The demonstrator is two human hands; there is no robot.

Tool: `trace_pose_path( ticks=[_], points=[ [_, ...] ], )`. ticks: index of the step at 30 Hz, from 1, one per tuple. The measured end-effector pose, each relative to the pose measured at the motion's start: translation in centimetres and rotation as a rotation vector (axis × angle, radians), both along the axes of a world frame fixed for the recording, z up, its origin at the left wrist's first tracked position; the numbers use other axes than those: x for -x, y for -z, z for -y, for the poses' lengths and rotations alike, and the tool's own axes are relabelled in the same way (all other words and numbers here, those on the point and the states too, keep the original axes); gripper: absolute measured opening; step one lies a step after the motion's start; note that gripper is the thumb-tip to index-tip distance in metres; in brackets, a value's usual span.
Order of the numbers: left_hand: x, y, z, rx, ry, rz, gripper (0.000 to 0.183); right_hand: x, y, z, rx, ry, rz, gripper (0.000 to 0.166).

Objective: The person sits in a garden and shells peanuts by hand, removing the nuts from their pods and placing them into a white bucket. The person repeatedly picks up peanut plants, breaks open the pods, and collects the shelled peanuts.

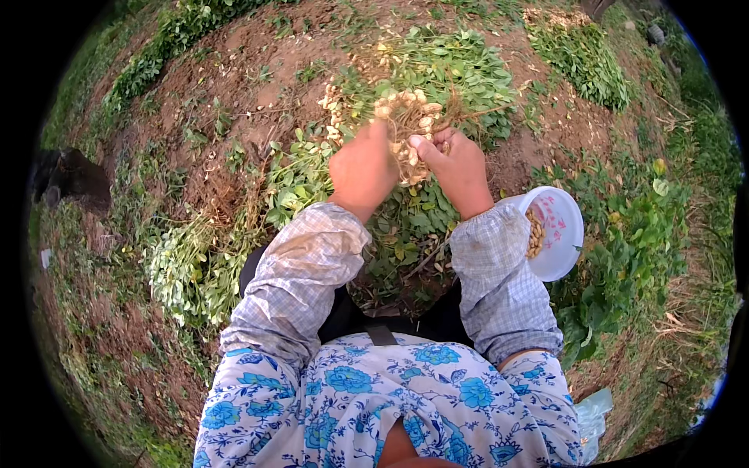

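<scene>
A cluster of pale peanut pods [418,114] hangs on its stringy roots between my two hands, in front of my knees. My left hand [367,167] is closed around the near left side of this root mass; its fingers are blurred and partly hidden behind the knuckles. On the right side, my right hand [459,164] pinches at pods, thumb against the curled fingers. Leafy peanut plants [456,73] lie just beyond the cluster, and more foliage [301,175] spreads beside my left wrist. Beside my right forearm, a white plastic bucket [562,234] leans tilted, with picked peanuts [535,234] inside.
Pulled peanut plants [199,263] with roots lie in a heap at left. Another pile [585,64] sits at the far right. Green bean-like foliage [632,234] grows beyond the bucket. A clear plastic bag [594,418] lies at lower right. A dark object [73,175] stands at far left.
</scene>
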State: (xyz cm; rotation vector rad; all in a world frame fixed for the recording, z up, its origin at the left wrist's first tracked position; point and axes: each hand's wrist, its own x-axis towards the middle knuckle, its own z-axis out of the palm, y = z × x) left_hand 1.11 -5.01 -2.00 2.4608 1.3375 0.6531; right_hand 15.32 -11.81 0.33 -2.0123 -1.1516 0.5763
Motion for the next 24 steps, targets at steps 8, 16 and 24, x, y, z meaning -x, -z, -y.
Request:
trace_pose_path(
  ticks=[8,16,24],
  points=[
    [1.3,0.3,-1.8,0.101,-0.059,-0.016,0.028,2.1,-4.4,2.4,-0.236,-0.245,0.106,0.023],
    [1.0,-0.1,-2.4,0.171,-0.097,0.021,0.060,-0.4,-3.1,2.7,-0.234,-0.035,-0.902,0.030],
    [0.5,-0.1,-0.9,0.146,-0.027,0.021,0.040,2.4,-1.8,1.0,-0.276,-0.134,0.406,0.026]
  ],
)
